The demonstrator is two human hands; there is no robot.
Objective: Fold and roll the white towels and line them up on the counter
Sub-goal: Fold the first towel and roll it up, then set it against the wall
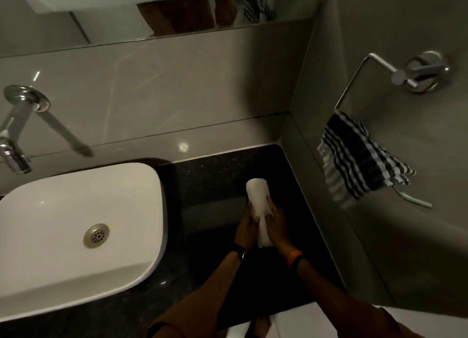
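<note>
Head view. Two brown sleeves [192,310] enter from the lower edge and reach forward over the dark speckled stone table [202,186]. The left hand [247,230] wears a dark wristband; the right hand [277,227] wears an orange and black band. Both hands close around the lower half of a rolled white towel [259,198], the left from its left side, the right from its right side, fingers curled onto the cloth. The roll is a smooth, soft cylinder, lying with its long axis pointing away from the person, its far rounded end free of the hands; whether it rests on the table cannot be told. To the left sits a white, glossy, rounded-rectangle basin [76,236] with a metal drain [96,235], under a chrome wall tap [17,135]. On the grey tiled wall to the right, a chrome ring holder [395,74] carries a black-and-white striped cloth [359,158], well apart from the roll. A mirror [114,11] runs along the top.
</note>
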